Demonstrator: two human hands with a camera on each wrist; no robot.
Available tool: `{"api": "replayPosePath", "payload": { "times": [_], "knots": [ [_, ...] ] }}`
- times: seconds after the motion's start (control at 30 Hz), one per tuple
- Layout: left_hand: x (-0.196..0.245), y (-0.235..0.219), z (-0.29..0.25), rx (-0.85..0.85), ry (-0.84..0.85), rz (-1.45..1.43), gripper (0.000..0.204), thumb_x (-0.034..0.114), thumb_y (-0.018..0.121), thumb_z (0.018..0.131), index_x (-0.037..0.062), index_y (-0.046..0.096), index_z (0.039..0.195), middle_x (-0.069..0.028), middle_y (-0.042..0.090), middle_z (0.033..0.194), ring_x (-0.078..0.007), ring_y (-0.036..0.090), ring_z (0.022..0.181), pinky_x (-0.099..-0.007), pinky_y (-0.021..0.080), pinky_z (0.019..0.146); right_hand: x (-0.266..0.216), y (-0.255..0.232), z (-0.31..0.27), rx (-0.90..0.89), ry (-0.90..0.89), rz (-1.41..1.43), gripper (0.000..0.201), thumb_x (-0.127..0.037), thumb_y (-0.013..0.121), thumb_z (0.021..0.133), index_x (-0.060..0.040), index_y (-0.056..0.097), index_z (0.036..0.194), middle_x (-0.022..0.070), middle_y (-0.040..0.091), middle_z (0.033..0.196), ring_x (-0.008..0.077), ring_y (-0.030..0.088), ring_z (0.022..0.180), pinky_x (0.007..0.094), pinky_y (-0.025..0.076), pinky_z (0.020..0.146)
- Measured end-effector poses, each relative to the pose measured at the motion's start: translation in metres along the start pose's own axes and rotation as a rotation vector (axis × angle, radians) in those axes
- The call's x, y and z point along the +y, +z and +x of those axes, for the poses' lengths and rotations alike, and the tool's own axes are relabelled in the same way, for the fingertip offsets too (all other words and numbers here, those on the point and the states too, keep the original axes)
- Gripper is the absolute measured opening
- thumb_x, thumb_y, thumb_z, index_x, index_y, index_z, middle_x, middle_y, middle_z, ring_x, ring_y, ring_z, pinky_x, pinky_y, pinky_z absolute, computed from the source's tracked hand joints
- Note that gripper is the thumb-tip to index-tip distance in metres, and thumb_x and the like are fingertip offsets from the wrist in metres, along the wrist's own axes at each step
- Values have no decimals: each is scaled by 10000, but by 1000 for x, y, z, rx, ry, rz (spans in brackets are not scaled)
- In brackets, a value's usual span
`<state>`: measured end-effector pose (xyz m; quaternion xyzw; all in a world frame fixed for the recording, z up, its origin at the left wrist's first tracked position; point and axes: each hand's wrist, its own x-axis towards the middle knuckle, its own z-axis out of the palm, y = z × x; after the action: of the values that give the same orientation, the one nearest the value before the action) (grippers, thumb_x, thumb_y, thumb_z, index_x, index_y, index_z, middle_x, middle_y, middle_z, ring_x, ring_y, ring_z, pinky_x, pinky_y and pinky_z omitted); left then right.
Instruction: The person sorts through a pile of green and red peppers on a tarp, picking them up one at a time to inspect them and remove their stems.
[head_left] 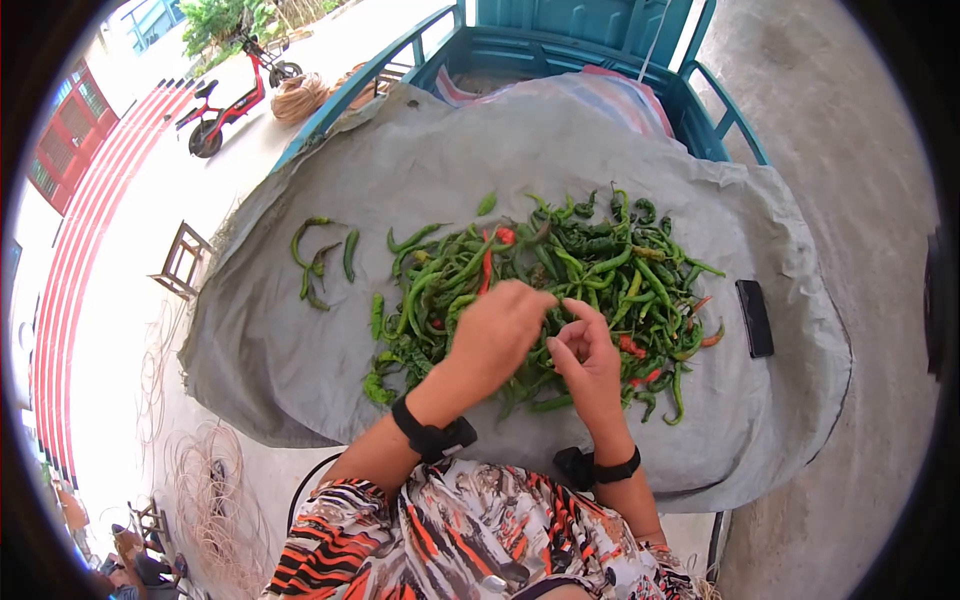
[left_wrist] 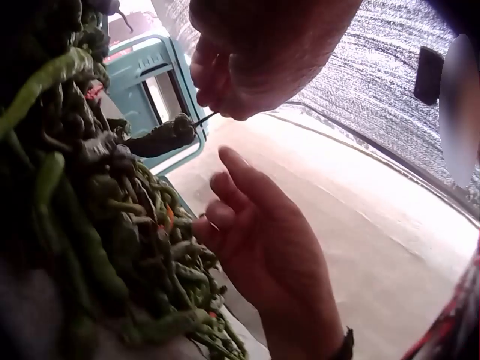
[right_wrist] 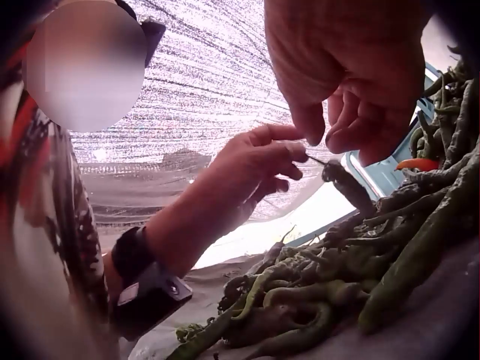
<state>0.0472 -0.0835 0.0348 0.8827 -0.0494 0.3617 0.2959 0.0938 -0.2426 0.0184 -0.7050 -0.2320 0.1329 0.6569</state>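
Note:
Above the middle of the pile, my left hand [head_left: 498, 328] pinches the thin stem of a dark green chili pepper [left_wrist: 161, 140] between thumb and fingertips. The pepper hangs from that stem, its lower end close over the other peppers in the right wrist view. Just beside it is my right hand [head_left: 592, 365], thumb and forefinger apart, other fingers loosely bent, holding nothing. Under both hands spreads a heap of green chili peppers [head_left: 630, 265], with a few red ones [head_left: 505, 236] among them.
The peppers lie on a grey sheet [head_left: 270, 370] over a blue cart bed [head_left: 590, 45]. A black phone [head_left: 755, 318] rests on the sheet at right. Several loose peppers [head_left: 312, 262] lie at left. A small stool [head_left: 182, 258] and red scooter [head_left: 235, 100] stand beyond.

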Motion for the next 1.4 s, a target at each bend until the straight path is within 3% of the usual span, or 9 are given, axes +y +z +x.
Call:
{"api": "replayPosePath", "payload": {
  "times": [0.13, 0.27, 0.47, 0.63, 0.87, 0.97, 1.17, 1.3, 1.4],
  "knots": [
    [19, 3, -4, -104, 165, -90, 184, 50, 650, 813, 83, 638, 993, -70, 633, 898, -282, 610, 802, -354, 509, 687, 20, 3, 1, -17, -363, -227, 291, 14, 600, 883, -26, 614, 1172, 22, 618, 902, 44, 538, 677, 202, 442, 599],
    [15, 2, -5, -73, 43, -136, 223, 56, 677, 786, 78, 640, 1005, -84, 633, 921, -298, 603, 863, -374, 506, 732, 10, -3, -8, 7, -59, -92, 210, -69, 560, 942, -20, 636, 1132, -5, 591, 791, 47, 519, 624, 201, 423, 565],
    [-36, -6, -7, -28, -220, 288, 238, 61, 690, 767, 61, 623, 996, -110, 611, 966, -325, 559, 932, -417, 473, 801, -2, -16, 2, 105, -51, 117, 252, -186, 504, 1006, -12, 636, 1131, -18, 574, 748, 41, 463, 565, 189, 394, 550],
    [-65, -1, -16, -98, -277, 492, 251, 65, 692, 753, 49, 610, 990, -120, 588, 972, -324, 543, 933, -424, 457, 788, -18, -13, 22, 144, -160, 244, 560, -110, 527, 968, -21, 294, 1469, 155, 544, 1208, 94, 560, 712, 250, 502, 662],
    [-72, -3, -14, -241, -356, 634, 229, 72, 689, 751, 30, 610, 962, -131, 566, 920, -342, 549, 927, -439, 453, 749, 8, -15, 18, 4, 92, 201, 305, -99, 536, 962, -25, 534, 1258, 92, 607, 1115, 80, 555, 715, 238, 498, 674],
    [-55, -12, -7, -9, -309, 396, 189, 111, 694, 806, 15, 594, 934, -95, 562, 858, -260, 576, 859, -374, 459, 716, 6, -9, 13, -18, 117, 186, 245, -108, 549, 961, -29, 581, 1191, 47, 631, 1043, 63, 548, 710, 225, 482, 659],
    [-4, -37, 15, 134, -606, -735, 196, 220, 628, 950, 31, 599, 995, 14, 565, 846, -63, 502, 749, -231, 430, 682, 2, 7, 11, -92, 101, 155, 266, -135, 582, 952, -29, 578, 1196, 16, 616, 941, 47, 528, 651, 202, 440, 586],
    [-4, -35, 8, -145, -704, -836, 223, 236, 620, 954, 28, 610, 1036, 20, 581, 845, -52, 511, 719, -222, 425, 645, -5, 14, 8, -162, 99, 31, 252, -166, 590, 956, -42, 588, 1175, -14, 590, 769, 38, 505, 580, 194, 402, 523],
    [-12, -27, 2, -136, -759, -711, 260, 236, 629, 938, -5, 594, 1027, -16, 616, 853, -83, 536, 687, -241, 455, 645, -2, 7, 6, -216, 134, -37, 265, -215, 555, 986, -16, 578, 1159, 10, 583, 754, 50, 504, 576, 194, 384, 502]
  ]
}}
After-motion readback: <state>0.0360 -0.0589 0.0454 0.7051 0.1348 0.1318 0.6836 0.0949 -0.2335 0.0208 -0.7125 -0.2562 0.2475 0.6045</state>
